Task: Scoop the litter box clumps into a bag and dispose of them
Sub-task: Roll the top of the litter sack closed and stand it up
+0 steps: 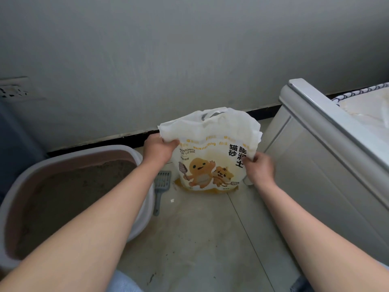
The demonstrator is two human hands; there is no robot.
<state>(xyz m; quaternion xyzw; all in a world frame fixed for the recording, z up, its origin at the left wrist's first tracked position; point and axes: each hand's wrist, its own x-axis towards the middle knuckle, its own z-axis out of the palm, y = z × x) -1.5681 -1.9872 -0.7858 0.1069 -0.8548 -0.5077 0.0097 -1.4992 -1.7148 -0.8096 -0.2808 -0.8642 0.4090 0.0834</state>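
Note:
A white and yellow cat litter bag (pixel 207 157) with cartoon animals stands upright on the floor against the wall. My left hand (pixel 157 149) grips its top left edge and my right hand (pixel 260 168) grips its right side. A round pinkish-grey litter box (pixel 139 161) filled with grey litter sits on the floor at the left, partly hidden by my left forearm. A grey slotted scoop (pixel 161 186) lies on the floor between the box and the bag.
A white cabinet or bed frame (pixel 320 157) stands close at the right with a mattress on top. A grey wall with a black baseboard (pixel 101 142) is behind. A wall socket (pixel 14 89) sits at far left. The tiled floor (pixel 200 239) lies below me.

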